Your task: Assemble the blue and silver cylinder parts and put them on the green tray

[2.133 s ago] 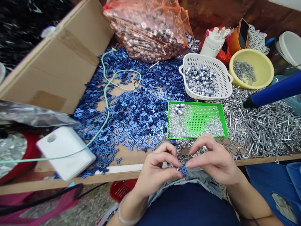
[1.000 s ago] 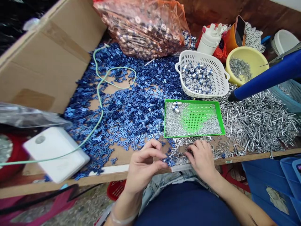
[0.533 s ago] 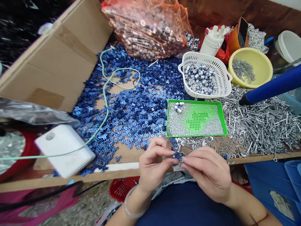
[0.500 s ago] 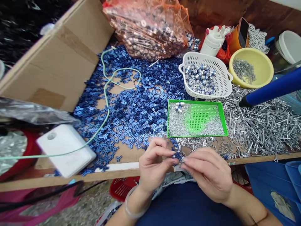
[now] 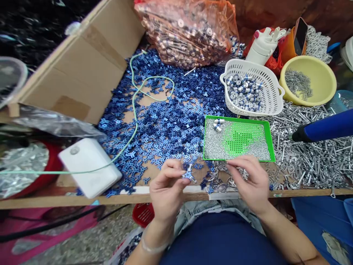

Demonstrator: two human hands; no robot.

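My left hand [image 5: 167, 187] pinches a small blue three-armed piece [image 5: 189, 173] with a bit of silver metal on it, held just above the table's front edge. My right hand [image 5: 252, 182] hovers apart from it, to the right, fingers curled down over a heap of small bent metal clips [image 5: 220, 176] below the green tray [image 5: 271, 145]. Whether the right fingers hold a clip is hidden. A wide spread of blue three-armed pieces [image 5: 165, 125] covers the table beyond my left hand.
The green tray holds tiny silver pins. Behind it a white basket [image 5: 273, 106] holds silver-blue rollers, beside a yellow bowl [image 5: 325, 73] of springs. Long metal pins [image 5: 311, 154] and a blue tool handle [image 5: 325, 129] lie right. A cardboard box [image 5: 82, 73], white device [image 5: 88, 167] and green cord [image 5: 132, 125] sit left.
My hands, joined on the blue piece half a second ago, have separated. The left keeps the piece and has lifted slightly; the right has moved right toward the clips.
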